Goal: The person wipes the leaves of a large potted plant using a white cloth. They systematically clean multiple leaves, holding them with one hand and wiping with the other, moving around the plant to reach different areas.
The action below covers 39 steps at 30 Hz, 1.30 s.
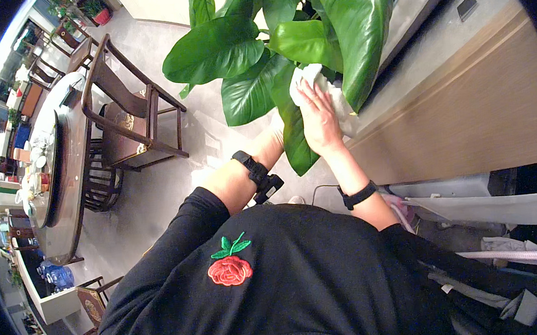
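Note:
A potted plant's large glossy green leaves point(246, 92) spread before me at the top of the view. My right hand point(320, 120) lies over a white cloth point(306, 77), fingers extended, pressing it against a long drooping leaf point(297, 140). Part of the cloth hangs out beyond the hand on the right. My left hand point(278, 127) reaches behind that same leaf, so its fingers are hidden and I cannot see whether they grip it. A big folded leaf point(359, 28) rises just to the right of the cloth.
A dark wooden armchair point(123, 118) stands to the left, beside a round dining table point(72, 167) crowded with dishes. On the right runs a wood-panelled cabinet point(457, 115). A pale ribbed hose point(509, 255) lies below it. Large blue water bottles point(58, 275) stand at lower left.

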{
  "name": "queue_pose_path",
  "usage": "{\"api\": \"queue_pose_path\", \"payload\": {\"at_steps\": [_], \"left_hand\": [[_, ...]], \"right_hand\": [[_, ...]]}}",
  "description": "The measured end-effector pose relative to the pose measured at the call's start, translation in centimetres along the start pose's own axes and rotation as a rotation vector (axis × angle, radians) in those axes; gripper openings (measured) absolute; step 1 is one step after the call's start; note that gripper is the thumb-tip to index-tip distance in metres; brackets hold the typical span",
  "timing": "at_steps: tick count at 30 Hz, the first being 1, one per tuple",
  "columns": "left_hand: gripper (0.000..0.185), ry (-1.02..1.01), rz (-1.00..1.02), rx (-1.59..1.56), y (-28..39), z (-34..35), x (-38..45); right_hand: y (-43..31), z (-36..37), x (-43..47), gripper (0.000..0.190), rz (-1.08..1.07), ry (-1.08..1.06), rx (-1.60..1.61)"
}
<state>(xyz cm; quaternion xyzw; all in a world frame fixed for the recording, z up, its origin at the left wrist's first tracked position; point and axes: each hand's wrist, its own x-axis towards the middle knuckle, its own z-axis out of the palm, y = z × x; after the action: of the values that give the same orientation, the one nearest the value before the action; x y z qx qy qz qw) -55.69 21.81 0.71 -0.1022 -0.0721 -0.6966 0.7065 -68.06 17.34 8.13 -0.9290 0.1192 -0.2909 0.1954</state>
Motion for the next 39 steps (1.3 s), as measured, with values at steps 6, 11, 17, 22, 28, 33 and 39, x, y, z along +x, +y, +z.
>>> {"api": "queue_pose_path", "payload": {"at_steps": [6, 11, 17, 22, 28, 33, 39], "left_hand": [[0.038, 0.049, -0.003, -0.016, -0.2, 1.0, -0.9], [0.039, 0.09, -0.02, -0.022, 0.0, 2.3, -1.3], [0.039, 0.159, -0.055, -0.014, 0.2, 4.5, -0.4], [0.046, 0.297, -0.168, 0.056, 0.0, 5.5, -1.4], [0.049, 0.286, -0.216, 0.104, -2.1, 6.0, -2.8], [0.047, 0.259, -0.23, 0.121, -2.9, 6.2, -3.3], [0.049, 0.303, -0.267, 0.147, 0.1, 4.7, -5.6]], "right_hand": [[-3.2, -0.9, -5.3, 0.041, -0.077, 0.026, 0.143], [-4.5, -2.0, -8.5, 0.042, -0.085, -0.128, 0.243], [-6.3, -2.5, -11.8, 0.047, 0.177, -0.402, 0.634], [-6.0, -6.0, -12.3, 0.038, 0.454, 0.051, 0.794], [-3.8, -7.3, -8.2, 0.04, 0.382, 0.496, 0.48], [-1.4, -1.4, -6.5, 0.037, 0.326, 0.322, 0.545], [-5.3, -2.8, -11.2, 0.037, 0.447, 0.09, 0.5]]}}
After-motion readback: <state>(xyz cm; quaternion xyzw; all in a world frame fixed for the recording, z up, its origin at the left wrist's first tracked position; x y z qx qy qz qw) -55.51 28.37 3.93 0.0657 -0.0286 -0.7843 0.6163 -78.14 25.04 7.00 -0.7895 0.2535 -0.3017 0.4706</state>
